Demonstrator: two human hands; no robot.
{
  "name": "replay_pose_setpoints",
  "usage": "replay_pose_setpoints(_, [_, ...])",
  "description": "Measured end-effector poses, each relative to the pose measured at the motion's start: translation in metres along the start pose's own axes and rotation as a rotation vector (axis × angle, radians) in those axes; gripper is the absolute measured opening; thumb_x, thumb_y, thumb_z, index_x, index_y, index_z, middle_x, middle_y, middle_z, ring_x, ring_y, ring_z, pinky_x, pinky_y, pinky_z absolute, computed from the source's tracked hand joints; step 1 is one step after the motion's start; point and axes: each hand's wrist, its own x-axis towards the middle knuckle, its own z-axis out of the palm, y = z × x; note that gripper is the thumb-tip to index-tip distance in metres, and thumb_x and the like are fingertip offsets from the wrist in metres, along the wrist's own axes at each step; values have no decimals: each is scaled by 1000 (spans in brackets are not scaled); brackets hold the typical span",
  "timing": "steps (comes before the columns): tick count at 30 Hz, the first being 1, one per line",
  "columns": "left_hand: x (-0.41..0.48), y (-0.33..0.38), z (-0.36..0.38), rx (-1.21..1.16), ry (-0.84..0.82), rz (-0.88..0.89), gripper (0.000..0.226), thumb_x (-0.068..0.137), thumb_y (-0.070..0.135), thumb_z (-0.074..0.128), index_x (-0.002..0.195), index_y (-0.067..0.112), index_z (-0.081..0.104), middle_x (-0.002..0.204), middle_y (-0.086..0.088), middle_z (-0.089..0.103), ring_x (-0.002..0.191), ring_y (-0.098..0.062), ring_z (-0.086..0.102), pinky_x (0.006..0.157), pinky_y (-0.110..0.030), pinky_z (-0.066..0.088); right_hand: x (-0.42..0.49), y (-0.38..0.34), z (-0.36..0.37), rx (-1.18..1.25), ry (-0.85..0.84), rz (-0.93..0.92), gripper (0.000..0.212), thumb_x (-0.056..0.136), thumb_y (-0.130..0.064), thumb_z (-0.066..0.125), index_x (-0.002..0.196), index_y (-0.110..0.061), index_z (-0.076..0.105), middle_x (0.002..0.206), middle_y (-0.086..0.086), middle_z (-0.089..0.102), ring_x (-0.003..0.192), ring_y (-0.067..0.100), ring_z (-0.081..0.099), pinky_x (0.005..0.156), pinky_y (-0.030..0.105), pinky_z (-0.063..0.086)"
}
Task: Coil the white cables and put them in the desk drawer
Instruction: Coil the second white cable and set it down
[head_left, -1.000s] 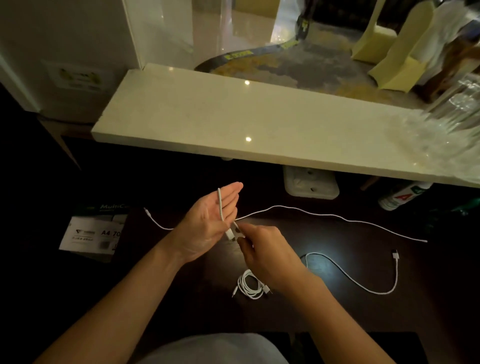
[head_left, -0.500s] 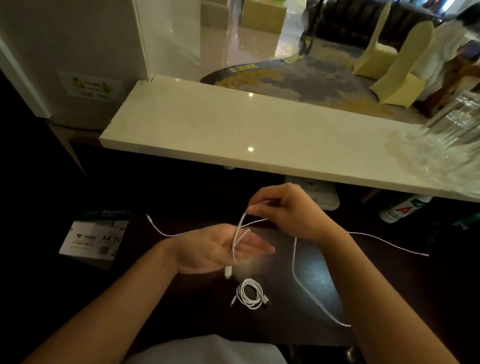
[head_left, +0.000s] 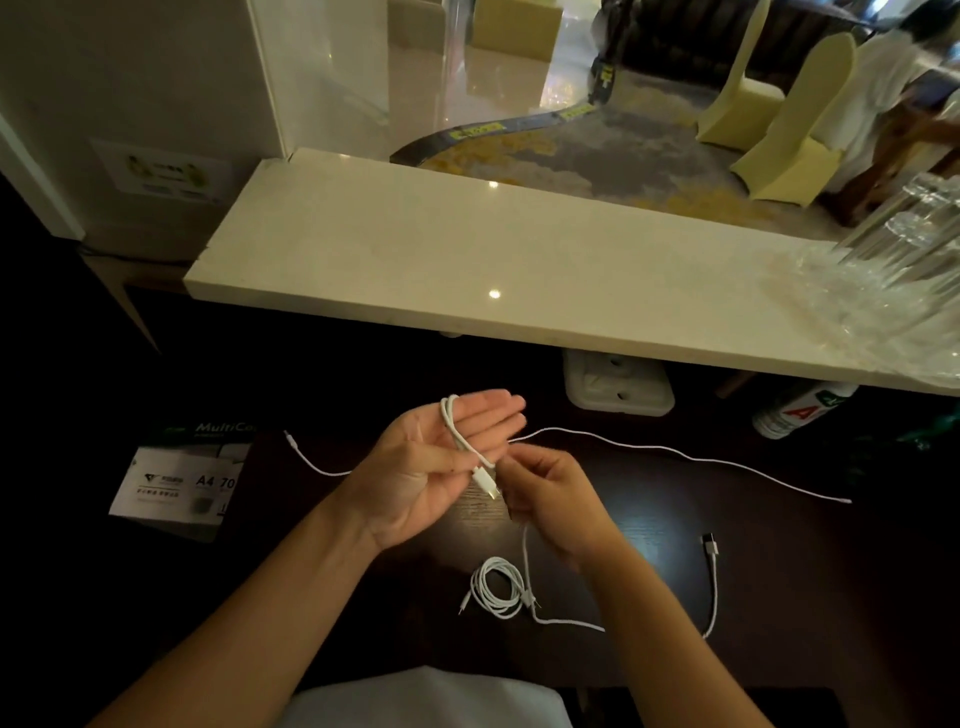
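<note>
My left hand (head_left: 426, 462) is palm up with flat fingers, and a white cable (head_left: 457, 431) is looped around them, its plug lying at the palm's edge. My right hand (head_left: 556, 499) pinches the same cable just right of the plug; the free length hangs down to the dark desk (head_left: 649, 525) and trails off to a dark plug (head_left: 709, 545) at the right. A finished white coil (head_left: 496, 592) lies on the desk below my hands. Another white cable (head_left: 675, 453) lies stretched across the desk behind them. No drawer shows.
A pale stone counter (head_left: 467, 260) overhangs the desk's far side. Under it sit a white socket block (head_left: 618, 387) and a lying bottle (head_left: 800, 410). A box of A4 paper (head_left: 179, 480) stands at the left. Clear plastic wrap (head_left: 872, 291) lies on the counter's right end.
My right hand came down from above my left fingers to the palm's right edge, laying another turn of cable around the left hand. The left hand tilted up.
</note>
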Motion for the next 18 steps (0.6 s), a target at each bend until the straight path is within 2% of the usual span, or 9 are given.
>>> replay_pose_setpoints(5, [5,1,-13,474,197,-11,63,89,-23,43,146,3,36,151,-11,42,142,-19,38,115,-30,32,-30,-11,-4,-873,-12,-153,26,96,-28,57,81,-10,68,55,-1,49,51,9,40,53,24,35])
replay_pose_setpoints(9, [4,-10,0,775,82,-158,63,92,-23,36,148,4,28,156,-8,31,141,-8,29,113,-14,24,-46,-55,0,-1275,-151,-239,29,94,-32,48,68,-20,43,62,-6,45,57,12,45,53,31,40])
replay_pose_setpoints(12, [8,-19,17,862,-56,-320,61,81,-27,34,134,2,46,136,-2,50,120,3,48,103,-12,41,-41,-85,3,-1422,-236,-305,17,91,-28,47,81,-20,58,73,-9,55,69,18,58,58,32,46])
replay_pose_setpoints(13, [10,-19,23,851,-41,-363,49,78,-27,32,111,2,54,97,-24,59,94,10,57,89,-15,51,-38,-93,2,-1466,-258,-322,19,89,-28,49,90,-20,65,79,-7,64,75,20,63,62,36,52])
replay_pose_setpoints(14, [12,-20,29,797,-40,-420,44,78,-29,30,93,6,53,83,-33,30,68,15,54,66,-9,48,-34,-100,-1,-1479,-278,-330,20,87,-29,53,94,-22,70,83,-4,69,78,20,65,65,39,55])
replay_pose_setpoints(15, [11,-19,31,757,-42,-439,42,79,-30,29,84,8,47,66,-10,39,54,13,48,56,-11,46,-30,-106,-5,-1460,-296,-321,17,86,-29,58,94,-24,73,84,-3,71,78,18,66,67,39,56])
replay_pose_setpoints(16, [9,-17,32,757,-60,-458,41,81,-29,32,88,8,50,69,-5,42,53,9,48,54,-26,35,-26,-113,-9,-1413,-319,-321,12,85,-28,64,90,-23,74,81,-5,72,76,14,65,69,35,56])
replay_pose_setpoints(17, [6,-15,31,751,-112,-462,36,83,-26,36,95,4,52,78,-4,52,63,7,55,81,-33,57,-22,-118,-14,-1356,-346,-313,8,83,-28,70,86,-23,75,77,-8,71,74,9,65,70,29,55])
replay_pose_setpoints(18, [1,-12,31,745,-173,-462,37,83,-24,40,109,-1,54,97,-7,63,83,6,63,88,-22,55,-16,-123,-21,-1274,-364,-303,6,81,-28,75,82,-22,76,74,-9,71,73,7,65,70,23,54])
